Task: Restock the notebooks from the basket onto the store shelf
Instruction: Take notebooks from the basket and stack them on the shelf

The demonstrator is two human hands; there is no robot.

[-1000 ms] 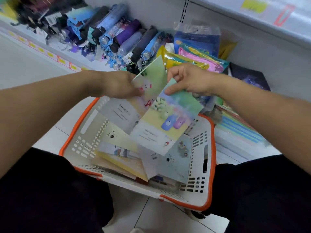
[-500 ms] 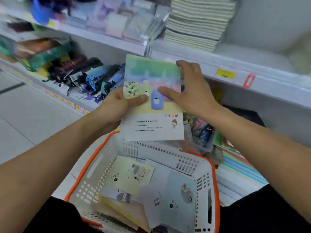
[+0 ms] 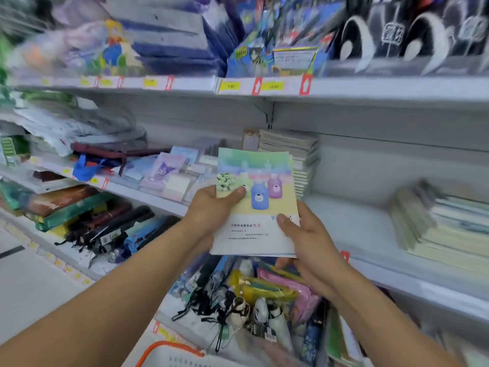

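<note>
Store shelving [image 3: 397,87], white, several tiers with yellow price tags along the front edges; top tier carries blurred packaged goods and dark plush items; middle shelf [image 3: 357,221] carries a tall stack of notebooks [image 3: 293,160] at the back, a second stack [image 3: 444,229] to the right, small cartoon notepads [image 3: 169,170] to the left; lowest tier holds folded umbrellas [image 3: 111,229] and coloured zip pouches [image 3: 275,290]; pale tiled floor [image 3: 26,282] at left. Basket [image 3: 169,353], white with orange rim, only its top edge in view at the bottom. Notebooks in hand [image 3: 254,202], a thin bundle, pastel cover with bear-shaped bottles, held upright in front of the middle shelf, apart from it. Left hand [image 3: 214,210] grips the bundle's left edge, thumb across the cover; right hand [image 3: 304,247] grips the lower right corner, thumb on the cover, fingers beneath; both forearms bare and extended.
</note>
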